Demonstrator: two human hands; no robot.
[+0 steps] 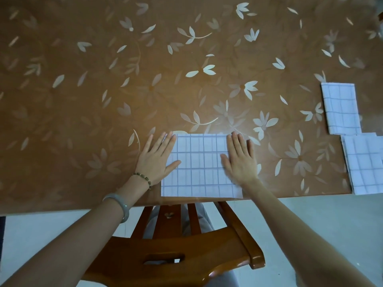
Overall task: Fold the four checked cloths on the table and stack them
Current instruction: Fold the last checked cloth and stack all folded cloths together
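Checked cloth (201, 168) under left hand (156, 157) & right hand (240, 161), both flat, fingers straight; right one blurred. Cloth pile (364, 164) at rt edge cut off.

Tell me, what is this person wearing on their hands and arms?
Both forearms are bare, with no sleeves or gloves in view. Behind the left hand sits a thin beaded bracelet of small dark and greenish beads, and further up the arm a smooth, pale grey-green bangle. The right hand and its wrist carry nothing.
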